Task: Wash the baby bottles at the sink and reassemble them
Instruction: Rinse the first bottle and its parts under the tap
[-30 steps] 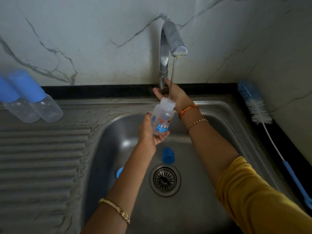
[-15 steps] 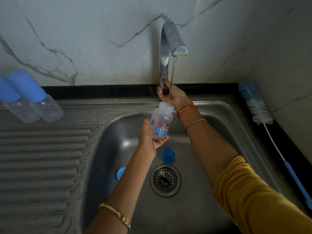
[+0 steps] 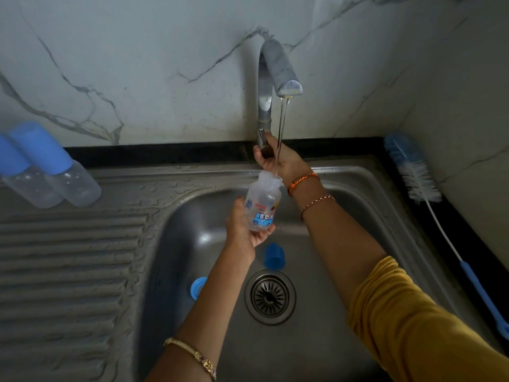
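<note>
My left hand (image 3: 243, 228) grips a clear baby bottle (image 3: 263, 204) with a printed picture, held upright over the sink basin (image 3: 325, 340), its open neck under a thin stream of water from the tap (image 3: 278, 70). Behind the bottle, my right hand (image 3: 278, 158) holds the tap's handle at the base of the spout. A blue cap (image 3: 274, 256) stands in the basin near the drain (image 3: 270, 296). A blue ring (image 3: 198, 287) lies in the basin, partly hidden by my left forearm. Two capped bottles (image 3: 52, 166) lie at the left on the drainboard.
A bottle brush (image 3: 418, 183) with a white and blue head and a blue handle lies along the black counter edge at the right. The ribbed steel drainboard (image 3: 68, 271) spreads to the left. A marble wall rises behind the sink.
The bottle has dropped slightly and shifted so its neck sits under the stream. My right hand has closed round the tap handle. The water stream has grown a little thicker.
</note>
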Demonstrator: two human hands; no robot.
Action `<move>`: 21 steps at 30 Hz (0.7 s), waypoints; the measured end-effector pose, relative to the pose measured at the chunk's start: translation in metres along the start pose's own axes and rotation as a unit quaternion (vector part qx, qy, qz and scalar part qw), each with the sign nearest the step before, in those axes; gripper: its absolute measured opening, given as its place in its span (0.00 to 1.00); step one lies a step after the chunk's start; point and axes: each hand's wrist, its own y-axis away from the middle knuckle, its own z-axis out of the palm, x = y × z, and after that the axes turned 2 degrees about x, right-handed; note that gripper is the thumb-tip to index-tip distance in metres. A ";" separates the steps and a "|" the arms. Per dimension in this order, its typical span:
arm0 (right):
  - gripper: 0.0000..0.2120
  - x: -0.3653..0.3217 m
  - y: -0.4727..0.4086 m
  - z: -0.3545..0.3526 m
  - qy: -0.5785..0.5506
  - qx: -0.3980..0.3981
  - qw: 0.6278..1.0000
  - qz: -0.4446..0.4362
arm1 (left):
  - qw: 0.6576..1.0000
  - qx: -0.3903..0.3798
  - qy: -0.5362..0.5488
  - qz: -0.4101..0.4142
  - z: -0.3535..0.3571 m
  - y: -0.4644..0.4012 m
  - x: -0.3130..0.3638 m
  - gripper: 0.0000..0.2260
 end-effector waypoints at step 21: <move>0.12 0.036 0.092 -0.028 0.380 0.064 0.844 -0.372 | 0.976 -0.085 0.192 0.060 0.024 0.018 -0.007 0.15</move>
